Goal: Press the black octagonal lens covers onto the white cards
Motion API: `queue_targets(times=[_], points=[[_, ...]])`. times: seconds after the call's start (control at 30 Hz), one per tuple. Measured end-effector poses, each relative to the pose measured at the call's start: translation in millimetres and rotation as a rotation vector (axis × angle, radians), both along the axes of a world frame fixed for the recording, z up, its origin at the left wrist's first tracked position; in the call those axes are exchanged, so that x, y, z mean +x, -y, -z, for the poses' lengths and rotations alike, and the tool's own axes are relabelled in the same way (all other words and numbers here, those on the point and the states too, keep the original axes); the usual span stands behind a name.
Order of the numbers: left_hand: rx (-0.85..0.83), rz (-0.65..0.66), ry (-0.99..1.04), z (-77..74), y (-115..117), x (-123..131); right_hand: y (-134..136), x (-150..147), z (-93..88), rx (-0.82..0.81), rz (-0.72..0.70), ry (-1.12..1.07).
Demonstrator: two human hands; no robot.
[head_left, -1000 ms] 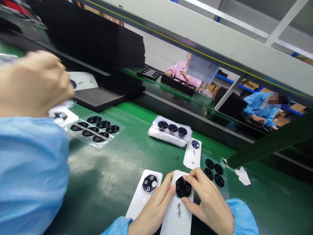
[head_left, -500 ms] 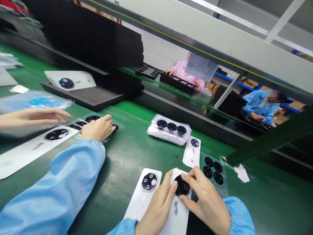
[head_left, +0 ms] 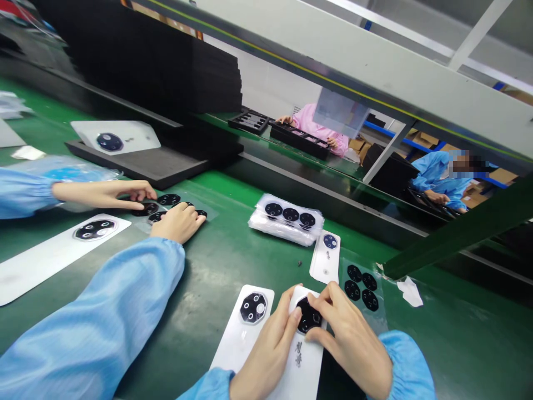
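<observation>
At the bottom centre lies a white phone back cover (head_left: pixel 295 371) with dark lettering, and a black octagonal camera lens cover (head_left: pixel 308 316) sits at its top. My left hand (head_left: pixel 266 344) grips the cover's left edge, its thumb touching the black piece. From the other side my right hand (head_left: pixel 350 339) is closed about the black piece, thumb and fingers at its right rim. Left of my hands lies a second white back cover (head_left: pixel 239 339) with its own camera piece. A clear sheet (head_left: pixel 361 262) bearing several black lens covers (head_left: pixel 352 290) lies to the right.
On the left, a co-worker's two hands (head_left: pixel 178 222) touch another sheet of black pieces, beside a long white cover (head_left: pixel 54 255). A stack of film sheets (head_left: pixel 287 230), a small white cover (head_left: pixel 325 261) and a green post (head_left: pixel 458 233) stand beyond my hands.
The co-worker's left hand has moved right onto the black pieces, and their other hand has shifted slightly. My own hands have stayed almost still on the cover.
</observation>
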State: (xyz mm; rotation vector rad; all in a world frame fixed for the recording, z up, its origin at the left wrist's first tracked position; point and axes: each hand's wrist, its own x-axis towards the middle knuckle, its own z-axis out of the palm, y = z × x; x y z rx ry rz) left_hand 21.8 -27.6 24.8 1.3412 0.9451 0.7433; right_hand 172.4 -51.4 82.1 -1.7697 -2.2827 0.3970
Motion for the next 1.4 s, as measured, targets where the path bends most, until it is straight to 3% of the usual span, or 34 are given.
queue_targets(times=[0.27,0.53,0.63,0.77,0.9,1.03,1.4], points=[[0.02,-0.024,0.009,1.6,0,0,-1,-3,-3.1,-0.045,0.018,0.081],[0.04,-0.027,0.045,5.4,-1,0,-4,1,-6.7,0.044,-0.016,0.079],[0.026,-0.031,0.062,5.2,-1,-1,-4,10,-8.2,0.089,0.024,-0.093],[0.03,-0.052,0.055,3.7,-1,-2,3,21,2.1,0.132,0.211,-0.44],[0.051,-0.04,0.052,2.2,0,-2,14,13,29.2,-0.026,0.413,-0.873],[0.067,-0.033,0.058,3.6,0,0,21,-5,48.2,-0.163,0.502,-1.218],[0.004,-0.026,0.052,4.5,1,0,23,-18,47.0,-0.197,0.611,-1.379]])
